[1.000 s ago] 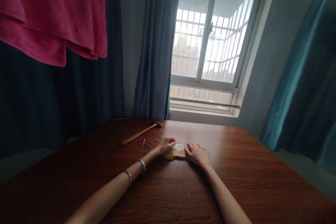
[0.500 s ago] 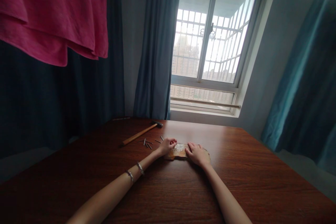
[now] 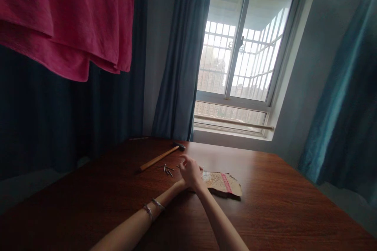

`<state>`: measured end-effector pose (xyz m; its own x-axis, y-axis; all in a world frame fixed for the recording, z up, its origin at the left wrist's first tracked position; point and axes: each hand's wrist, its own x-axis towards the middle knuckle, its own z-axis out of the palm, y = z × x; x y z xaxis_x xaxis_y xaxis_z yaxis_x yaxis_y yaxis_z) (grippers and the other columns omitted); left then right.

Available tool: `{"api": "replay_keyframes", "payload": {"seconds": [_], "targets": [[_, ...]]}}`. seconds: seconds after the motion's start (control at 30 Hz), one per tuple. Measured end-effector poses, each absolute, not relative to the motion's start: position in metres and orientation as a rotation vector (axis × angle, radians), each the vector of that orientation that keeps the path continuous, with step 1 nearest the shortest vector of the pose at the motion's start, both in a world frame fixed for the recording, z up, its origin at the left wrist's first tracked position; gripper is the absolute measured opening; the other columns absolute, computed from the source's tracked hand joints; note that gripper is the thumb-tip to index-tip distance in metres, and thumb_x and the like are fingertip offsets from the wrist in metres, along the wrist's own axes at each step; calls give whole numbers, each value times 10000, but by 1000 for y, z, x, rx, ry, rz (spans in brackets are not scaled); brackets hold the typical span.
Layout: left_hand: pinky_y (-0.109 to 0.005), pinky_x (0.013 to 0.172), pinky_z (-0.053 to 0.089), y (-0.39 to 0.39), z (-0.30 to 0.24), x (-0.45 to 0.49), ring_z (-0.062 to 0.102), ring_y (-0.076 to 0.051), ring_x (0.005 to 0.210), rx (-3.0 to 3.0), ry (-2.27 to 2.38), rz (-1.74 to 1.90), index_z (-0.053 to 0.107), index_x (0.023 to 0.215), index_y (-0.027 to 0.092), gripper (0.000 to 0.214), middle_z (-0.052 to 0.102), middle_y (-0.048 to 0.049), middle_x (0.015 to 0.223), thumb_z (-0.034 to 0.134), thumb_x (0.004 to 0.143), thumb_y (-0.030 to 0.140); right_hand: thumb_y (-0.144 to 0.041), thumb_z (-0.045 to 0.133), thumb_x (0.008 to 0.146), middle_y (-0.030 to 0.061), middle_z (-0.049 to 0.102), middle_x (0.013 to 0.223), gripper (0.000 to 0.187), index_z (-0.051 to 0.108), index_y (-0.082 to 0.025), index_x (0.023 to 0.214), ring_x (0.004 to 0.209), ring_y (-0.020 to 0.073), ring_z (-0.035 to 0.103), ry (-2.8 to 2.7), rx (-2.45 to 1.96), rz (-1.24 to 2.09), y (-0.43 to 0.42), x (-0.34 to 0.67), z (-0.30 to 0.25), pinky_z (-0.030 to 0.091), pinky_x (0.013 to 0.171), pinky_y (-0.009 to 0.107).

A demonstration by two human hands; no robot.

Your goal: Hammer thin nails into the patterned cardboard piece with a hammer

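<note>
A flat, ragged-edged board (image 3: 219,180), light brown with a speckled face and a pink stripe, lies on the table. My right hand (image 3: 191,171) is crossed over the board's left end, above my left hand, its fingers apart and pointing left with nothing seen in them. Behind it, my left hand (image 3: 183,184) stays low at the board's left end; its fingers are mostly hidden. Several nails (image 3: 167,171) lie loose just left of the hands. Beyond them rests a hammer (image 3: 159,158) with a wooden handle and dark head.
The brown wooden table (image 3: 265,211) reaches back toward the window (image 3: 235,62). A blue curtain (image 3: 179,62) hangs by the window's left side. A pink cloth (image 3: 73,19) hangs at upper left. Two bracelets (image 3: 153,208) circle my left forearm.
My right hand has left the board's right part and moved left across my left hand, uncovering the pink stripe. The view has tilted up slightly. Hammer and nails lie as before.
</note>
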<state>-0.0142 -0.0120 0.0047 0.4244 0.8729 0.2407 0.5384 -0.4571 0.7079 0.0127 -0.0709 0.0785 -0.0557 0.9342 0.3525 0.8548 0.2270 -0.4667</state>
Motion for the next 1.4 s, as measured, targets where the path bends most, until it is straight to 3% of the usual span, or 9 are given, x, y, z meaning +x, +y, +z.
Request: {"api": "replay_keyframes", "payload": {"seconds": [0.1,0.3,0.57,0.77,0.9,1.1,1.27,1.4], "targets": [[-264,657,415,-15,3,-16,585,-186,713,2242,1190,864,678,847,172,240,669,-77,771,489,741,274,-278,420,822,42,659,994,339,545,-287,1137,895,201,614,-2021,-1613,261,-48,-51,75,458,759,298],[-256,692,413,-16,1,-24,590,-177,743,2320,1177,858,667,894,185,257,670,-76,824,471,758,283,-307,418,811,121,661,968,300,604,-204,1022,880,268,629,-2088,-1679,333,-14,-124,61,486,689,376],[-251,674,410,-13,-2,-24,588,-177,732,2363,1135,875,670,870,188,239,667,-83,834,473,761,269,-475,286,859,164,651,972,455,560,-171,1059,912,302,610,-2055,-1770,331,-5,-147,39,457,713,468],[-221,626,398,-15,2,-28,571,-151,676,2367,1062,917,665,833,157,239,662,-56,753,457,765,251,-491,345,836,166,633,981,430,587,-172,992,907,290,604,-1952,-1796,337,7,-148,35,447,738,454],[-206,630,396,-17,4,-29,565,-138,673,2394,1032,937,663,815,154,222,655,-48,751,462,760,231,-475,445,789,177,573,1085,402,553,-190,1052,916,276,594,-1818,-1813,355,9,-149,33,450,740,431],[-207,647,402,-16,2,-27,566,-137,680,2402,1065,947,664,821,162,207,654,-42,757,475,755,216,-357,639,633,185,610,962,391,567,-156,960,913,317,589,-1635,-1827,504,15,-146,32,457,728,441],[-208,652,401,-21,7,-28,566,-135,687,2412,1073,927,667,839,165,214,656,-41,785,474,752,204,-222,552,663,177,598,923,298,519,-135,947,841,299,611,-1426,-1735,637,18,-143,36,459,723,412],[-209,650,398,-24,10,-28,566,-139,690,2405,1079,922,669,831,163,216,656,-44,778,473,752,207,-138,510,645,113,583,860,235,490,-163,878,806,247,599,-1235,-1565,716,13,-141,44,451,733,351]]}}
